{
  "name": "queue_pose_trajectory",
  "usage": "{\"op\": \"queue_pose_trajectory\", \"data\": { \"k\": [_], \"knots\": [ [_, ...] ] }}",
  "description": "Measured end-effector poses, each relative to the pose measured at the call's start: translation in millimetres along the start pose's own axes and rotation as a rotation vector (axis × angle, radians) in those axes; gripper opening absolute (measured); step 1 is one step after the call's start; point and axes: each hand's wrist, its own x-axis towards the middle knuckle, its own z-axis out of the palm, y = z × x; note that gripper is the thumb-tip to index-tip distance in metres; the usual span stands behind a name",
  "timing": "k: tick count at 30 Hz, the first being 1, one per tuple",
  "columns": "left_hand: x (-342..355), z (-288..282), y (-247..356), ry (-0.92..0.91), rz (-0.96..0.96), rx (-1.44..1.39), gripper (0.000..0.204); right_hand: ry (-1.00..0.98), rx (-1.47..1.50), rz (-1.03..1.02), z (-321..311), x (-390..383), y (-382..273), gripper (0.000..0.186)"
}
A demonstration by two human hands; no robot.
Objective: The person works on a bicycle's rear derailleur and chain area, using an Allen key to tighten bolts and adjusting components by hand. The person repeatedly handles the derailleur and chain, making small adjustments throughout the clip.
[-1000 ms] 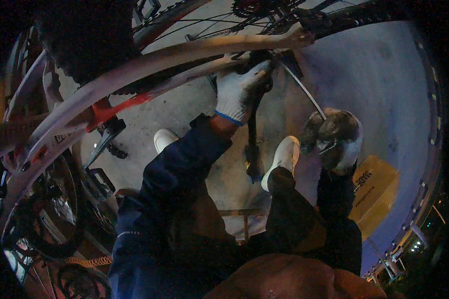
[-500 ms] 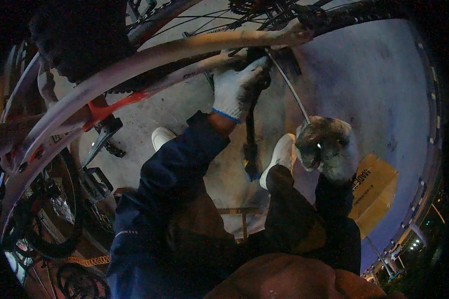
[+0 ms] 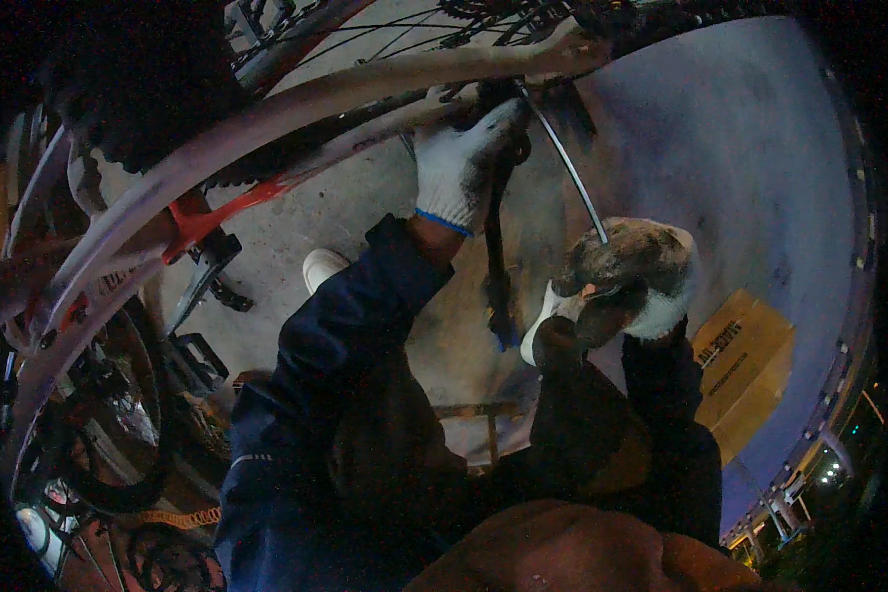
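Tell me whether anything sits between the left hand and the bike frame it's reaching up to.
Nothing visible does. The left hand, in a white glove, is already up against the frame beside a dark crank arm. The right hand is lower down, at the end of a thin metal rod.

Thin silver rod [image 3: 567, 168] slanting down from white bike frame [image 3: 365, 89].

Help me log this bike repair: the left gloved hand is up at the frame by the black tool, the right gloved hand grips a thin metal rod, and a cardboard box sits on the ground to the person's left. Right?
Not quite: in the head view the cardboard box lies to the person's right, beyond the right hand. The rest holds: the left hand is up at the frame by the black tool, and the right grips the thin metal rod.
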Motion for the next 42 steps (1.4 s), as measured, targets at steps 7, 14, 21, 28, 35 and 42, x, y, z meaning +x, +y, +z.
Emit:
{"op": "queue_pose_trajectory", "data": {
  "k": [7,14,21,28,35,42],
  "knots": [
    [1,-16,0,-0.053,0.419,1.021,0.03,0.337,1.08,0.226,21,-8,6,0.037],
    [0,-15,-6,0.13,0.086,0.487,0.032,0.129,0.254,0.209,8,-7,-4,0.044],
    [-8,-25,4,-0.071,-0.016,0.061,0.029,0.069,0.11,-0.073,-2,0,13,0.036],
    [-9,-45,6,-0.084,-0.074,0.726,0.025,-0.075,-0.002,-0.093,4,-7,23,0.023],
    [-16,-36,17,0.052,-0.404,-0.363,0.021,-0.342,0.229,0.319,-18,0,26,0.022],
    [-15,-56,15,0.116,-0.471,-0.342,0.023,-0.035,-0.047,-0.298,-16,1,45,0.02]
  ]
}}
